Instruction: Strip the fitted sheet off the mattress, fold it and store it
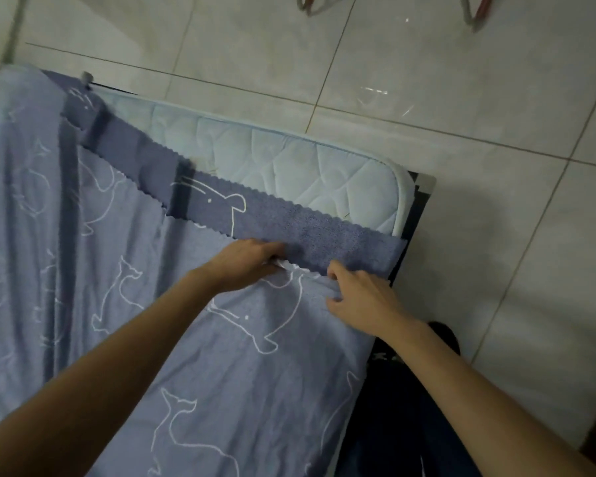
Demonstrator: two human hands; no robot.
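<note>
Folding seems under way: left hand (246,266) and right hand (360,299) each clutch the top layer of the fitted sheet (221,390) on the bared mattress (289,163), which next needs squaring edge to edge.

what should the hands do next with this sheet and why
Probably pull the gripped edge back toward the body. The left hand and right hand both pinch an edge of the sheet, the far strip of the mattress is already bare, and the rest of the sheet lies over it.
</note>
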